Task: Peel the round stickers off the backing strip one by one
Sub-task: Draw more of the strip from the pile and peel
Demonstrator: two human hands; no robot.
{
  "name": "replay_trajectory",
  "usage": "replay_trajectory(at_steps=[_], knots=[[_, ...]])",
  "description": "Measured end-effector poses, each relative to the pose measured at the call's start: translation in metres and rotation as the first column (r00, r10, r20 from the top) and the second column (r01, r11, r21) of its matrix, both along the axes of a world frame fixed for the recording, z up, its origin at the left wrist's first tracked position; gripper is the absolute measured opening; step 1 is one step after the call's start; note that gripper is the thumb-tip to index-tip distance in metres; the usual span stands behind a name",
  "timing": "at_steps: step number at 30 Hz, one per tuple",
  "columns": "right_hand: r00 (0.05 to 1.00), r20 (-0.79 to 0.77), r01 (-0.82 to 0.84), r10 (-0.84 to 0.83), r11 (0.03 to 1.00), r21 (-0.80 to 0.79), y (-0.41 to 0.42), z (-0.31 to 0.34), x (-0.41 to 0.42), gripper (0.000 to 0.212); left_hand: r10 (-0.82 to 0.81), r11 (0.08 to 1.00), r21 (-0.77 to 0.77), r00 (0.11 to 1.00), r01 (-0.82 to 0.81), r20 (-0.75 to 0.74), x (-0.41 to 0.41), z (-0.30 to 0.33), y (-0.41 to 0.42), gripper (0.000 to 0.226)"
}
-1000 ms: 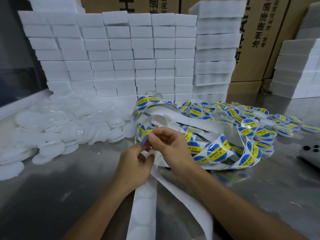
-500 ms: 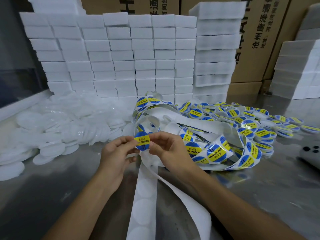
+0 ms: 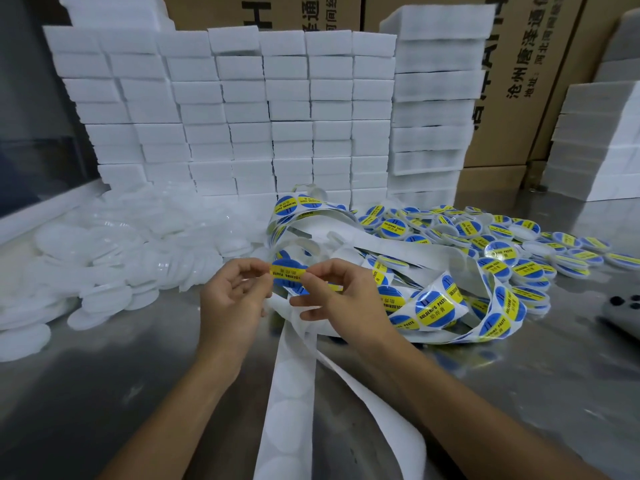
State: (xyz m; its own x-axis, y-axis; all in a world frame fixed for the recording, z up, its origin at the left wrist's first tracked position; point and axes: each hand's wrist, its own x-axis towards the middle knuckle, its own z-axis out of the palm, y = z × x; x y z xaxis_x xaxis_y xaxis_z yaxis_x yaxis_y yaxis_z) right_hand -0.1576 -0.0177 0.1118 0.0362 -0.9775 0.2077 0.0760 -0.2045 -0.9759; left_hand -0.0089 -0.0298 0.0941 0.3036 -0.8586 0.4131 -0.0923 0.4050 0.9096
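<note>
A round blue and yellow sticker [image 3: 288, 274] is held up between my two hands above the metal table. My left hand [image 3: 230, 299] pinches its left edge with thumb and forefinger. My right hand [image 3: 337, 299] pinches its right edge, and its lower fingers seem to hold the white backing strip [image 3: 289, 382]. The emptied strip runs down toward me with round blank marks. Further right the strip [image 3: 436, 306] loops with stickers still on it.
A heap of white plastic lids [image 3: 114, 251] lies at the left. Lids bearing stickers [image 3: 502, 251] are piled at the right. Stacked white foam blocks [image 3: 242, 109] and cardboard boxes [image 3: 540, 64] close the back. A grey device [image 3: 623, 311] sits at the right edge.
The sticker has come off the strip and now sits level between both hands. My left hand moved left and up to take its edge.
</note>
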Motion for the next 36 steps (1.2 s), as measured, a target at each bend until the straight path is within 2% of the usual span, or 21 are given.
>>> replay_trajectory(at_steps=[2, 5, 7, 9, 12, 14, 17, 21, 24, 26, 29, 33, 36], knots=[[0.999, 0.049, -0.019, 0.018, 1.0, 0.019, 0.002, 0.002, 0.003, 0.006, 0.151, 0.988, -0.049, 0.981, -0.146, 0.122, 0.001, -0.003, -0.003, 0.029], [0.984, 0.168, -0.063, 0.056, 0.997, 0.039, 0.005, 0.007, 0.003, 0.007, 0.383, 0.924, -0.125, 0.875, -0.362, 0.296, 0.02, -0.011, -0.013, 0.031], [0.966, 0.243, -0.093, 0.085, 0.995, 0.024, 0.006, 0.011, 0.001, 0.006, 0.473, 0.861, -0.058, 0.754, -0.506, 0.456, 0.041, -0.019, -0.023, 0.039], [0.954, 0.277, -0.116, 0.113, 0.993, -0.006, 0.006, 0.014, -0.002, 0.006, 0.512, 0.779, 0.053, 0.682, -0.625, 0.521, 0.059, -0.023, -0.034, 0.053], [0.947, 0.297, -0.129, 0.125, 0.992, -0.005, 0.005, 0.018, -0.005, 0.007, 0.473, 0.75, 0.085, 0.622, -0.656, 0.624, 0.073, -0.024, -0.046, 0.07], [0.952, 0.287, -0.112, 0.104, 0.994, 0.011, 0.003, 0.018, -0.007, 0.006, 0.404, 0.751, 0.129, 0.605, -0.647, 0.686, 0.08, -0.022, -0.055, 0.074], [0.96, 0.268, -0.083, 0.075, 0.996, 0.018, 0.0, 0.018, -0.011, 0.006, 0.341, 0.736, 0.166, 0.571, -0.656, 0.747, 0.088, -0.021, -0.065, 0.06], [0.964, 0.264, -0.04, 0.026, 0.998, 0.048, -0.004, 0.017, -0.016, 0.005, 0.415, 0.702, 0.056, 0.471, -0.71, 0.778, 0.091, -0.019, -0.07, 0.037], [0.97, 0.244, -0.021, 0.007, 0.998, 0.054, -0.006, 0.017, -0.019, 0.006, 0.482, 0.699, -0.037, 0.433, -0.714, 0.761, 0.09, -0.02, -0.069, 0.026], [0.974, 0.226, -0.014, 0.001, 0.998, 0.056, -0.006, 0.017, -0.019, 0.007, 0.528, 0.708, -0.092, 0.438, -0.7, 0.728, 0.088, -0.02, -0.067, 0.02], [0.981, 0.192, -0.005, -0.005, 0.999, 0.049, -0.006, 0.017, -0.019, 0.006, 0.561, 0.761, -0.123, 0.552, -0.636, 0.616, 0.084, -0.021, -0.06, 0.019], [0.991, 0.135, 0.015, -0.022, 0.999, 0.046, -0.005, 0.016, -0.017, 0.005, 0.535, 0.815, -0.041, 0.722, -0.578, 0.438, 0.076, -0.023, -0.047, 0.024], [0.995, 0.098, 0.028, -0.032, 0.999, 0.043, -0.004, 0.016, -0.016, 0.005, 0.57, 0.809, 0.006, 0.789, -0.587, 0.229, 0.069, -0.021, -0.038, 0.02]])
